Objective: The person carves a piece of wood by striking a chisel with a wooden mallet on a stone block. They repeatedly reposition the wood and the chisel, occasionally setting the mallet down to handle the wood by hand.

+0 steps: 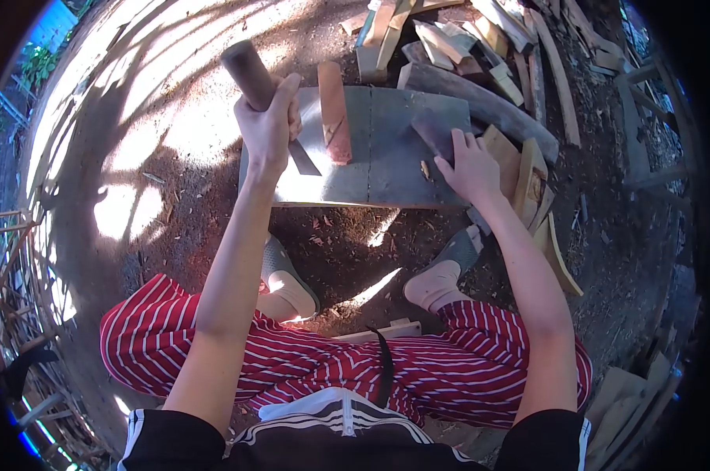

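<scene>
My left hand is wrapped around a chisel with a thick dark wooden handle. The handle's end sticks up above the fist, and the flat blade, cut at an angle, points down over the left part of a low grey-topped bench. Beside it, a reddish wooden block lies lengthwise on the bench top, apart from both hands. On the right side, the fingers and thumb of my right hand close on the near end of a dark, slightly blurred wooden piece. Its gripped end is partly hidden.
A curved timber and a heap of offcuts lie behind the bench. More wood pieces lean at its right end. My feet are on the chip-strewn ground before it. Boards lie at lower right.
</scene>
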A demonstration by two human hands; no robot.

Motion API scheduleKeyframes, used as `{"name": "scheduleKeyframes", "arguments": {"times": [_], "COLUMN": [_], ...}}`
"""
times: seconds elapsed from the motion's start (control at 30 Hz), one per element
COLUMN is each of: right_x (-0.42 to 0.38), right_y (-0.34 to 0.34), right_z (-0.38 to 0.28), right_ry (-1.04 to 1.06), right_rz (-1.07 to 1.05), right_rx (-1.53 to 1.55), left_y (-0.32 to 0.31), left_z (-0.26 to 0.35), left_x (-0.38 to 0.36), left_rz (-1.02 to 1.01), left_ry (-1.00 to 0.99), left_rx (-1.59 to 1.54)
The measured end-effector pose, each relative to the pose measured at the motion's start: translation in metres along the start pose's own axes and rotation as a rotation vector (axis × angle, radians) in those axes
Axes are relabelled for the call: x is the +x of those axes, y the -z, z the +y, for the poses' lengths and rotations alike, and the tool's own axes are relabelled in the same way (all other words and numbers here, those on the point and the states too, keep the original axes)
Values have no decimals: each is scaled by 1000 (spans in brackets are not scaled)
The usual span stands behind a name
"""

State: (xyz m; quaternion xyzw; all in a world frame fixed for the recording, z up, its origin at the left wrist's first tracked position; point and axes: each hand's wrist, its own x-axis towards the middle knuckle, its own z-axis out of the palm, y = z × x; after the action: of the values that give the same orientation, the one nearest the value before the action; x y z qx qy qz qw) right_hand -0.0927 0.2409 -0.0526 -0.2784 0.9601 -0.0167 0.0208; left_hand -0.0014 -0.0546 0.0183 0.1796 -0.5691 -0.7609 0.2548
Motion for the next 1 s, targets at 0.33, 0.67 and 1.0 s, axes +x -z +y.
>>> {"name": "scheduleKeyframes", "arguments": {"times": [0.33,0.67,1.0], "right_x": [67,109,91], "right_y": [-7,-29,-37], "right_z": [-128,-131,-123], "right_ry": [151,-237,-135], "right_rz": [227,-130,65], "right_rx": [442,1192,753], "left_y": [10,25,8], "left_z": [-34,-25,-9], "left_x": [-1,-4,-12], "left_rz": [120,224,182], "left_ry": [-231,-213,-239], "left_rx": [254,137,14]}}
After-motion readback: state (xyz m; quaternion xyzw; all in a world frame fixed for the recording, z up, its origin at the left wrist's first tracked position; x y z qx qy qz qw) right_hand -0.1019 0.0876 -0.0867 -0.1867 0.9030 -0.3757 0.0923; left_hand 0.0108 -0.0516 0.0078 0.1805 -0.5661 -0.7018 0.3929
